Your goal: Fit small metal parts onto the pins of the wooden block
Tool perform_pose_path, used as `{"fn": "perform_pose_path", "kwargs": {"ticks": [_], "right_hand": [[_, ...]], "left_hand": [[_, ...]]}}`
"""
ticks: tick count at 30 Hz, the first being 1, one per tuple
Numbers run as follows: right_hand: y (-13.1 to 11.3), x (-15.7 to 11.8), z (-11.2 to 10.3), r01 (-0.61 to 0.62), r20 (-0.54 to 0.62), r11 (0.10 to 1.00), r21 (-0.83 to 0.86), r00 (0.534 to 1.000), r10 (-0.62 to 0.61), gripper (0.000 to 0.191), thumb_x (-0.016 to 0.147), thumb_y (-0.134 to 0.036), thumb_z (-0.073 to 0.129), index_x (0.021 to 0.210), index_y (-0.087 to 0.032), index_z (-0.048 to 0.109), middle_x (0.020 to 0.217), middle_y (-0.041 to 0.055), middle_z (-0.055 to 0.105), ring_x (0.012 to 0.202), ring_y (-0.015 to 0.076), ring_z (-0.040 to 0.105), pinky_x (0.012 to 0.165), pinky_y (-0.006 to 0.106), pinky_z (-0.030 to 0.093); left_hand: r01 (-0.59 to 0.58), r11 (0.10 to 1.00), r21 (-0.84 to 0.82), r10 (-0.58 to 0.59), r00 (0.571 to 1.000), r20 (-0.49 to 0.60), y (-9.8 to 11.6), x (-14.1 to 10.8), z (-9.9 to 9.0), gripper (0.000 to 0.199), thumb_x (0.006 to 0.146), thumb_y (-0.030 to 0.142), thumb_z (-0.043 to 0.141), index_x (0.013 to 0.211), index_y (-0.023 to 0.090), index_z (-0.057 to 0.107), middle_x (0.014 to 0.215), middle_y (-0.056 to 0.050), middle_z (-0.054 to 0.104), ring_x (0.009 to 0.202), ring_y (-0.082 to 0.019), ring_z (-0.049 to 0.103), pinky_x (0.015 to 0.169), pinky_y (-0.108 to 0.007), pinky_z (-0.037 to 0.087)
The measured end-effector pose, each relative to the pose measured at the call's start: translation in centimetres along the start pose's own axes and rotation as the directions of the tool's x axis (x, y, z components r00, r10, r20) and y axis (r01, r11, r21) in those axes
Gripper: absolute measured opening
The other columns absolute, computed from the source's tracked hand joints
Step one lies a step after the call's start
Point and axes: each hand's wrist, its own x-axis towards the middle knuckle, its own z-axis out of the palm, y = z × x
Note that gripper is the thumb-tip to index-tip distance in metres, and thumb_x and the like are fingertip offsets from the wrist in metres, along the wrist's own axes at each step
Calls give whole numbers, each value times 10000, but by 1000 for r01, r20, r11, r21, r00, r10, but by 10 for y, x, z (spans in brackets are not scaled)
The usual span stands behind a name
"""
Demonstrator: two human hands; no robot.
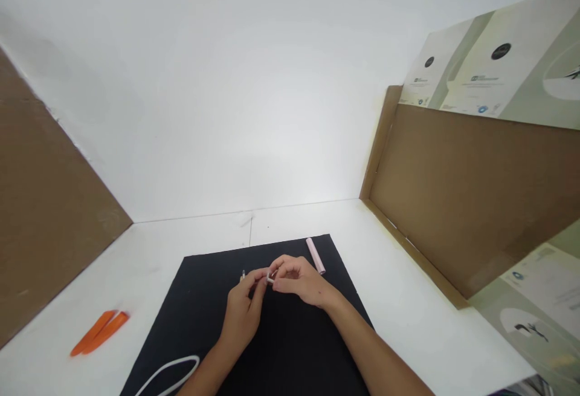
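Over the black mat, my left hand (244,305) and my right hand (301,281) meet at their fingertips. Between them is a small whitish piece (270,279), mostly covered by fingers, so its kind does not show. Both hands are closed in a pinch on it. A small, pale, shiny tip (243,274) sticks out behind the left hand's fingers. Just beyond the right hand lies a pale pink stick-shaped tube (316,256). A white cord (181,360) loops beside the left forearm, and its far end is hidden.
The black mat (194,299) lies on a white table (399,281). Two orange strips (99,332) rest on the left. Brown board walls stand at the left (49,202) and right (475,184), with a white wall (249,94) behind. Printed sheets (489,63) cover part of the right side.
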Motion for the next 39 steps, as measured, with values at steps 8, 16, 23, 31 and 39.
{"fn": "perform_pose_path", "kwargs": {"ticks": [8, 16, 23, 31, 39], "right_hand": [[2, 1, 1, -6, -26, 1000, 0, 1000, 6, 180, 710, -348, 781, 686, -178, 726, 967, 38, 648, 829, 158, 625, 793, 308, 496], [-1, 3, 2, -48, -102, 996, 69, 993, 55, 245, 719, -399, 763, 741, -156, 741, 836, 53, 711, 819, 196, 663, 854, 374, 494], [-3, -1, -2, -13, 28, 999, -35, 1000, 14, 145, 698, -324, 793, 696, -189, 740, 1017, 37, 620, 853, 155, 620, 801, 310, 489], [3, 4, 4, -31, -143, 998, 52, 989, 38, 260, 737, -411, 746, 751, -151, 741, 782, 49, 704, 786, 192, 666, 832, 369, 509], [1, 2, 2, -26, -74, 999, 43, 997, 29, 200, 719, -362, 772, 715, -166, 734, 923, 47, 682, 816, 174, 653, 821, 342, 514]], "left_hand": [[-3, 1000, 9, 3, 1000, -18, 1, 0, 0, 296, 926, 352, 484, 1096, 210, 680, 1022, -59, 732, 873, -198, 684, 791, -297, 536], [-11, 1000, -4, 11, 1000, -14, -1, 0, 2, 288, 925, 351, 493, 1086, 213, 688, 1021, -57, 733, 880, -197, 683, 800, -292, 536], [5, 1000, -2, -5, 1000, -17, 2, 0, 0, 293, 928, 349, 482, 1092, 211, 683, 1014, -50, 735, 840, -189, 683, 756, -279, 532], [0, 999, -33, 0, 1000, -9, -1, 0, 3, 299, 923, 363, 493, 1087, 203, 684, 1031, -64, 734, 902, -204, 687, 823, -303, 542], [12, 1000, -26, -12, 1000, -10, 0, 0, 2, 286, 923, 355, 500, 1091, 209, 680, 1033, -51, 731, 870, -189, 681, 787, -278, 525]]}}
